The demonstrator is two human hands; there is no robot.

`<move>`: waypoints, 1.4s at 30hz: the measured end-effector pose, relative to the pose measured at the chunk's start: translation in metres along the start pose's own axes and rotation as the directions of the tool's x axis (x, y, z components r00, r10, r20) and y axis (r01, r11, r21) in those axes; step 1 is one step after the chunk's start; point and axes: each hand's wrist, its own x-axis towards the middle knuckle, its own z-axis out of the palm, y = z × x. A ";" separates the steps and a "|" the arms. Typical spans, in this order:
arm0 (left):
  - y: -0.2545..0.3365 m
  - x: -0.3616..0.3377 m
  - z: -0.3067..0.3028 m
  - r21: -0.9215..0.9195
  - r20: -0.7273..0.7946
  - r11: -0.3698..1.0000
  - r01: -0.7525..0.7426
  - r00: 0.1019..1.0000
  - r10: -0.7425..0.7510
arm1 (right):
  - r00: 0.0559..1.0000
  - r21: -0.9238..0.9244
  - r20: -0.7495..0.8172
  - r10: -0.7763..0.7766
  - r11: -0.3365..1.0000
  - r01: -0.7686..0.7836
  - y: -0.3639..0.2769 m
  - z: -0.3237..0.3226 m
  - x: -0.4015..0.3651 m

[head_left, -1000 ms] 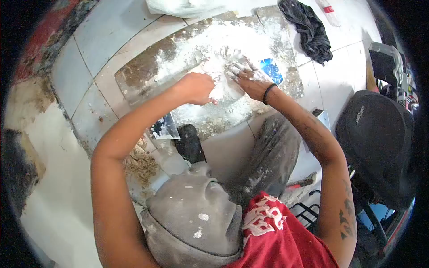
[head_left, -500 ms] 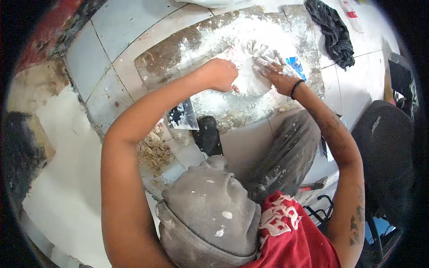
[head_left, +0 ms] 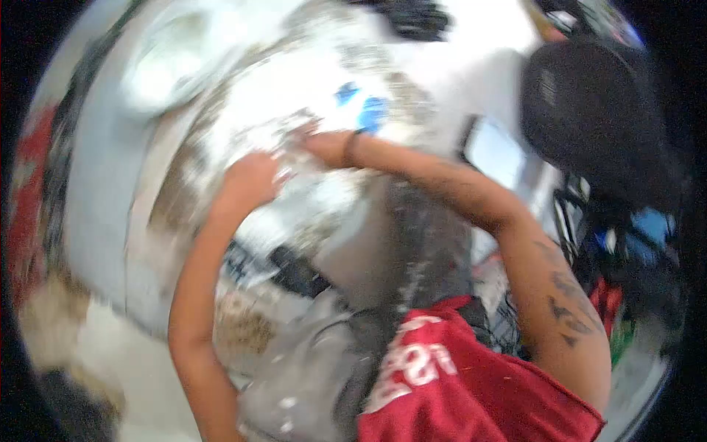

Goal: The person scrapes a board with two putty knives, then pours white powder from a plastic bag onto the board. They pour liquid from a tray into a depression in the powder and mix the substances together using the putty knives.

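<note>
The head view is smeared by motion. White powder covers much of a worn brown board on the floor. Over it, my left hand is closed in a fist, and what it holds, if anything, I cannot make out. My right hand, with a dark band at the wrist, reaches into the powder just beyond the left; its fingers are blurred and whitened. Near the right wrist lies a blue patch, with white powder around it.
A pale round container stands at the upper left. Dark cloth lies beyond the board. To the right are a black padded object and a flat pale panel. Crumbled brown debris lies near my dark shoe.
The view has swung, so the board and both hands appear further left. My hands look closer together, and the pale round container shows more fully.
</note>
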 end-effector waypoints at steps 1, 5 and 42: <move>0.007 -0.003 -0.004 0.005 0.031 1.000 0.020 0.999 -0.020 | 0.990 0.036 0.069 0.123 0.991 -0.126 -0.014 -0.014 -0.005; 0.022 -0.010 -0.014 -0.034 -0.153 0.998 -0.047 0.987 0.041 | 0.934 0.137 -0.354 0.058 0.991 -0.009 -0.016 -0.009 -0.018; 0.088 -0.043 -0.056 -0.019 0.210 0.996 0.089 0.974 -0.083 | -0.251 0.607 -0.660 0.708 0.305 -0.734 0.122 0.068 -0.465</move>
